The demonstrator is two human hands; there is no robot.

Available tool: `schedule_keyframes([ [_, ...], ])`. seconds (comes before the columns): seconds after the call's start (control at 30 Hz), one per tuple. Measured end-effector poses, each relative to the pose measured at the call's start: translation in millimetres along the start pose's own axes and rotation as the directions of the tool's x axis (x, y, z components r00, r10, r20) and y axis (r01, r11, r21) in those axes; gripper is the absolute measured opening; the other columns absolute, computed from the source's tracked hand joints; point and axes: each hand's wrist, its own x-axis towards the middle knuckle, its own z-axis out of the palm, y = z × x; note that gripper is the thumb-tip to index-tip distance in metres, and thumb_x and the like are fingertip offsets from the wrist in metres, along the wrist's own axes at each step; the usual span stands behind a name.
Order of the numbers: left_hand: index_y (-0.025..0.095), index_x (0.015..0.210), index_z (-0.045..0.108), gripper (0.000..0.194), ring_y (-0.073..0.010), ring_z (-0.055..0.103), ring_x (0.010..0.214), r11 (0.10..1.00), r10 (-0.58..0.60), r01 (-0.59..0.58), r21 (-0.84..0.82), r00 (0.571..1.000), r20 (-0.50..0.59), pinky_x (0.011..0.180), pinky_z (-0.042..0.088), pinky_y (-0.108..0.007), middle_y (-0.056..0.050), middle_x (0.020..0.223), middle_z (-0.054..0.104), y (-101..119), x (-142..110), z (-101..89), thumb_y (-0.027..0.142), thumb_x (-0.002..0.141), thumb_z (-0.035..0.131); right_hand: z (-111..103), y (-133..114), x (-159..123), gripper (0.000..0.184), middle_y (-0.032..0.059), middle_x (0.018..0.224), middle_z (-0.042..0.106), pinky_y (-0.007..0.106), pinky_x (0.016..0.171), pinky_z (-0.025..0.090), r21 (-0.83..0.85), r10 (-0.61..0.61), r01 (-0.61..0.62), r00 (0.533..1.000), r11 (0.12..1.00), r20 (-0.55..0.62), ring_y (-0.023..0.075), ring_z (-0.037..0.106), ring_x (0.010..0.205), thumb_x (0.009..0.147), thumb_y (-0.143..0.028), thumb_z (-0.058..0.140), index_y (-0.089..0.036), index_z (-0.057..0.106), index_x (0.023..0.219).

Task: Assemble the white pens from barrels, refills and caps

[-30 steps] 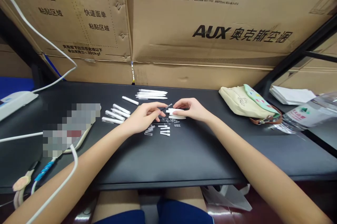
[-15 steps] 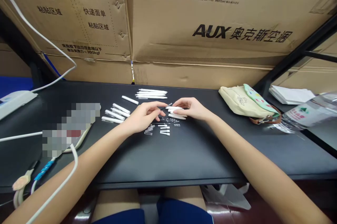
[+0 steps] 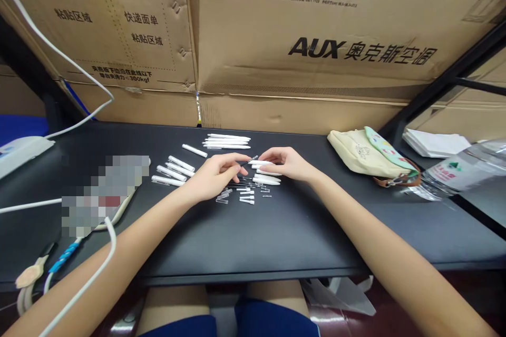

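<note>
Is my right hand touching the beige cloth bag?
No, the right hand is at the white pen parts, apart from the beige cloth bag.

Head-worn view, facing forward and down

Two hands [image 3: 215, 177], four white pens [image 3: 171, 172] in the left row, four more pens [image 3: 227, 140] in the far row, one lone pen [image 3: 194, 151]; the small pieces [image 3: 247, 197] are too tiny to count.

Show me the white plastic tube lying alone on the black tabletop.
That's the white tube between the upper bundle and the slanted row; those lie grouped, this one apart.
</note>
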Motion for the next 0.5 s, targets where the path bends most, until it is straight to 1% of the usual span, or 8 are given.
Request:
schedule_keyframes([
  [0.1, 0.012, 0.119, 0.057, 0.04, -0.0132, 0.057, 0.069, 1.0, 0.004, -0.004, 0.004, 1.0, 0.007, 0.064, 0.045, -0.026, -0.009, 0.095, 0.068, 0.0, 0.0, -0.1, 0.032, 0.086, 0.045, -4.5, -2.2, -1.1, 0.045, 0.0073, 0.1, 0.068, 0.037, 0.088, 0.048, -0.014, -0.026, 0.027, 0.997, 1.0, 0.072, 0.0217, 0.063, 0.092, 0.062, -0.038, 0.077, -0.016, 0.066, 0.098],
  [0.23, 0.012, 0.119, 0.057, 0.041, -0.0139, 0.057, 0.07, 1.0, 0.01, -0.01, 0.0, 1.0, 0.013, 0.063, 0.045, -0.026, -0.009, 0.095, 0.068, 0.4, -0.5, 0.2, 0.033, 0.086, 0.046, -9.6, -7.1, -3.7, 0.057, 0.007, 0.111, 0.064, 0.04, 0.094, 0.044, -0.059, -0.042, 0.054, 0.981, 0.997, 0.188, 0.0242, 0.059, 0.103, 0.059, -0.036, 0.08, -0.019, 0.062, 0.11],
  [0.3, 0.013, 0.119, 0.057, 0.041, -0.0139, 0.057, 0.07, 1.0, 0.009, -0.009, -0.002, 1.0, 0.014, 0.062, 0.045, -0.026, -0.009, 0.095, 0.068, 0.3, -0.6, 0.3, 0.033, 0.086, 0.046, -10.7, -8.9, -4.6, 0.061, 0.0063, 0.115, 0.062, 0.04, 0.097, 0.043, -0.084, -0.051, 0.072, 0.973, 0.994, 0.226, 0.0246, 0.057, 0.108, 0.059, -0.032, 0.08, -0.02, 0.059, 0.115],
  [0.37, 0.013, 0.119, 0.057, 0.04, -0.0138, 0.057, 0.069, 1.0, 0.009, -0.009, 0.002, 1.0, 0.015, 0.062, 0.044, -0.026, -0.009, 0.095, 0.068, 0.2, -0.7, 0.2, 0.033, 0.086, 0.046, -10.6, -9.3, -4.8, 0.061, 0.0059, 0.116, 0.062, 0.04, 0.098, 0.042, -0.091, -0.048, 0.071, 0.971, 0.993, 0.234, 0.0242, 0.056, 0.109, 0.061, -0.029, 0.078, -0.02, 0.058, 0.117],
  [0.5, 0.013, 0.119, 0.057, 0.04, -0.0139, 0.057, 0.069, 1.0, 0.006, -0.006, 0.009, 1.0, 0.016, 0.062, 0.045, -0.026, -0.009, 0.095, 0.068, -0.1, -0.9, -0.1, 0.033, 0.085, 0.046, -9.7, -8.0, -3.8, 0.055, 0.0063, 0.113, 0.063, 0.039, 0.097, 0.043, -0.063, -0.047, 0.061, 0.978, 0.996, 0.206, 0.0228, 0.058, 0.105, 0.063, -0.029, 0.076, -0.018, 0.059, 0.114],
])
